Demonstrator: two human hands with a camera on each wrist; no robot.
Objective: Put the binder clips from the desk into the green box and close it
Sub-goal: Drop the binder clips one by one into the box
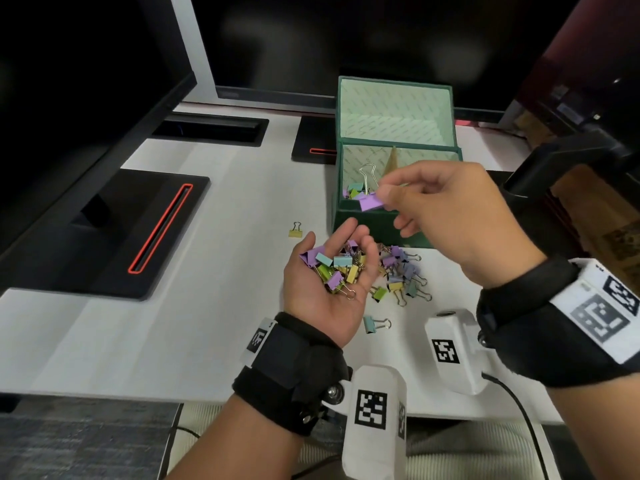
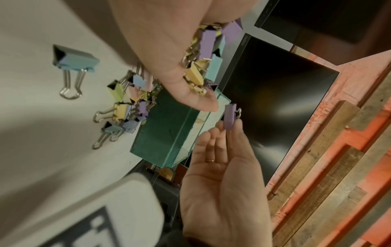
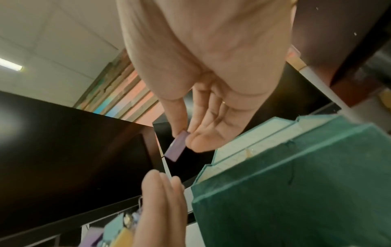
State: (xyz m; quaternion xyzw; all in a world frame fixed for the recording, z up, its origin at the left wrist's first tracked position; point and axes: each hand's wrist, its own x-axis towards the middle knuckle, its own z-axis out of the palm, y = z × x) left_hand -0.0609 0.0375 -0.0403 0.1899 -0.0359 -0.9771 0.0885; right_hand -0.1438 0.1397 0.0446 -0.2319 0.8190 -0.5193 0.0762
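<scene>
At the far left, two dark monitors (image 1: pixel 86 98) stand on black bases along the back of the white desk (image 1: pixel 104 334), leaving open surface in front of them out to the near edge. A lone yellow clip (image 1: pixel 295 230) lies on that bare stretch, apart from the rest. The left hand (image 1: pixel 329 275) is turned palm up just above the desk, its grip a loose cup with relaxed fingers carrying a heap of coloured binder clips (image 1: pixel 334 268). Beside it to the right a loose pile of clips (image 1: pixel 401 271) lies on the desk against the front wall of the green box (image 1: pixel 367 223), and one blue clip (image 1: pixel 375 323) sits alone nearer the desk edge. The box stands open with its lid (image 1: pixel 394 112) upright behind; a few clips already rest in its near left corner. The right hand (image 1: pixel 450 216) hovers over the box's front rim, thumb and forefinger pinching a purple clip (image 1: pixel 372 202), other fingers loose. Behind the screens, a wall of wooden slats (image 2: pixel 338 150) shows.
</scene>
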